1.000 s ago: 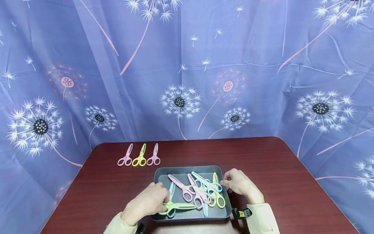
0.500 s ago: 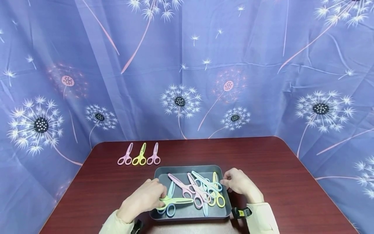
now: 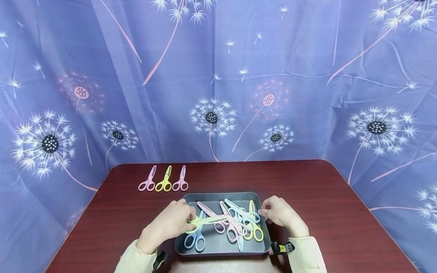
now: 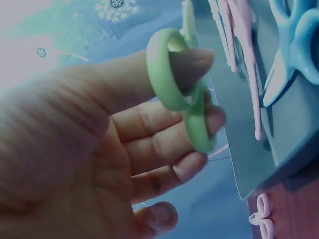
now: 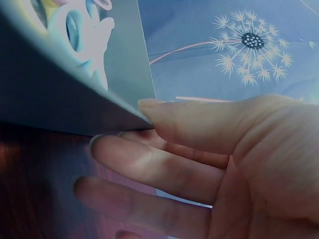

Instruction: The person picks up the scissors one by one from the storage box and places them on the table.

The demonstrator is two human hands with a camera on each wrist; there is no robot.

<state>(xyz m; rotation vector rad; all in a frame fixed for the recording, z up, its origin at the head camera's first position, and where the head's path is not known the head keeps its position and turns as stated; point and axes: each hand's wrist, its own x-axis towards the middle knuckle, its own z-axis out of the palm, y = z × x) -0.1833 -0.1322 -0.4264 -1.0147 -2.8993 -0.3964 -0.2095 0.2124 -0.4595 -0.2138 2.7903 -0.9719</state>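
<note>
My left hand (image 3: 172, 222) grips a pair of yellow-green scissors (image 3: 212, 219) by the handles, raised over the left side of a dark grey tray (image 3: 218, 246). In the left wrist view, the thumb passes through one handle loop (image 4: 162, 69) and fingertips meet the other. Beneath them lie blue scissors (image 3: 200, 242). Pink scissors (image 3: 206, 209), more pink, pale blue (image 3: 235, 207) and yellow scissors (image 3: 258, 234) overlap farther right in the tray. At the tray's right wall, my right hand (image 3: 280, 212) holds the edge, its thumb on the rim and other fingers outside.
Left of and beyond the tray, pink scissors (image 3: 150, 179), yellow scissors (image 3: 167, 179) and a second pink pair (image 3: 182, 178) lie in a row, points away from me. The reddish-brown table (image 3: 324, 189) ends at a blue dandelion-print curtain (image 3: 239, 125).
The yellow-green scissors have risen from the tray in my left hand and tilted, showing more of the blue pair beneath. My right hand stays at the tray's edge.
</note>
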